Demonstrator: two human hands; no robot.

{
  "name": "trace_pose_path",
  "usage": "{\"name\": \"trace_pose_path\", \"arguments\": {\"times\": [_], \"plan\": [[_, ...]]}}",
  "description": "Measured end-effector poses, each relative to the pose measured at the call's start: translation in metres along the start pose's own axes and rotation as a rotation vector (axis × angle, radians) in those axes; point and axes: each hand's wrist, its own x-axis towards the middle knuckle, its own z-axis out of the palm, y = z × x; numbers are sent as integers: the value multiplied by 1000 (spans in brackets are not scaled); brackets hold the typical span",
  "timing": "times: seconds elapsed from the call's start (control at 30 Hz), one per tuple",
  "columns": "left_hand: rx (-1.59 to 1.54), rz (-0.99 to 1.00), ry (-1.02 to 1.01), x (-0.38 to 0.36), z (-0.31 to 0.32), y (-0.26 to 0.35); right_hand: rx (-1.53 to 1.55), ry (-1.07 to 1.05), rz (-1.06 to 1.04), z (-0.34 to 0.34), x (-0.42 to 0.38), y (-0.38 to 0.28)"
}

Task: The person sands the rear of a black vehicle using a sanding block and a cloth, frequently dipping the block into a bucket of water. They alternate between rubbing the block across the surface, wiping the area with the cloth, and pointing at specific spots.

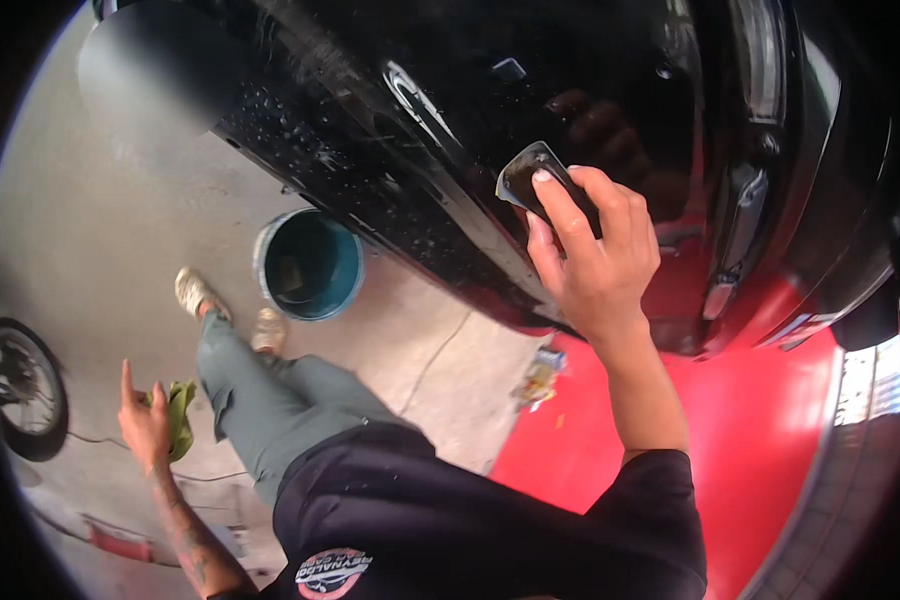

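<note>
My right hand (600, 250) grips a dark flat block (526, 178) with a thin, pale edge, fingers and thumb on its sides and top. The block is against the glossy black car body (610, 90), which has water drops on it; its underside is hidden. Off to the left, my left hand (145, 420) is closed on a crumpled green cloth (180, 418), with the index finger stretched out. That hand is apart from the car.
A blue bucket (260, 262) with something at its bottom stands on the concrete floor near my feet. At the far left is a wheel (25, 390). Cables run over the floor. Red flooring (750, 450) lies at right, with small packets (543, 380) at its edge.
</note>
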Motion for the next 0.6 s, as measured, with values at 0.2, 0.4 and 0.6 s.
{"name": "trace_pose_path", "arguments": {"times": [0.2,0.4,0.6], "plan": [[-146,-11,45,-50,67,-65,-212,-113,-284,-12,36,1],[-266,-88,42,-79,83,-117,-322,-254,-366,-20,42,2],[-218,-120,36,-85,81,-129,-336,-189,-458,-5,58,0]]}}
